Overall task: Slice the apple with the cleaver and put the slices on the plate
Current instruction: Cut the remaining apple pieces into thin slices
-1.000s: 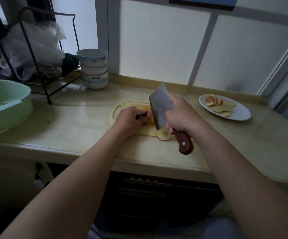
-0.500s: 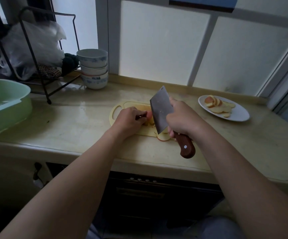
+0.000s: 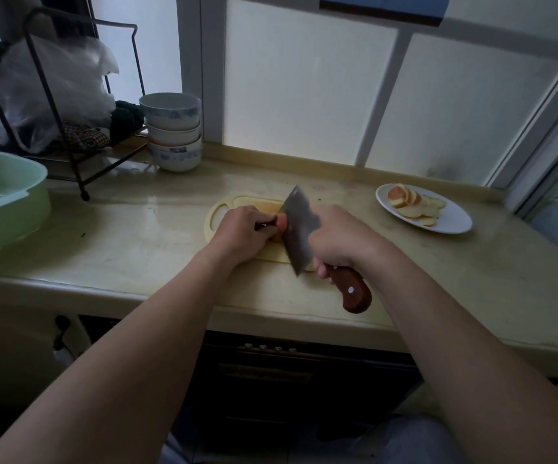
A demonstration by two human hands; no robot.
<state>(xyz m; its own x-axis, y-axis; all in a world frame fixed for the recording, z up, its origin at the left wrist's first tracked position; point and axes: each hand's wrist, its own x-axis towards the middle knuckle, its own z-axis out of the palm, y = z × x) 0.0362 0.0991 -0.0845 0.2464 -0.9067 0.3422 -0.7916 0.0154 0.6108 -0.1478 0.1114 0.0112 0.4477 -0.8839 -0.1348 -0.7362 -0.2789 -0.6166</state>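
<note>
A pale yellow cutting board (image 3: 219, 214) lies on the counter in front of me. My left hand (image 3: 240, 234) holds down a piece of red apple (image 3: 282, 222) on it, fingers curled over the fruit. My right hand (image 3: 341, 244) grips the brown wooden handle of the cleaver (image 3: 299, 229). Its steel blade stands on edge right beside my left fingertips, against the apple. A white plate (image 3: 456, 221) with several apple slices (image 3: 408, 204) sits on the counter to the right.
A stack of bowls (image 3: 173, 132) stands at the back left, beside a black wire rack (image 3: 80, 105) with a plastic bag. A green basin (image 3: 3, 199) is at the far left. A window wall runs behind the counter.
The cleaver has come down from a raised tilt onto the apple, close to my left fingers. The loose slice near the board's front edge is hidden behind the blade now.
</note>
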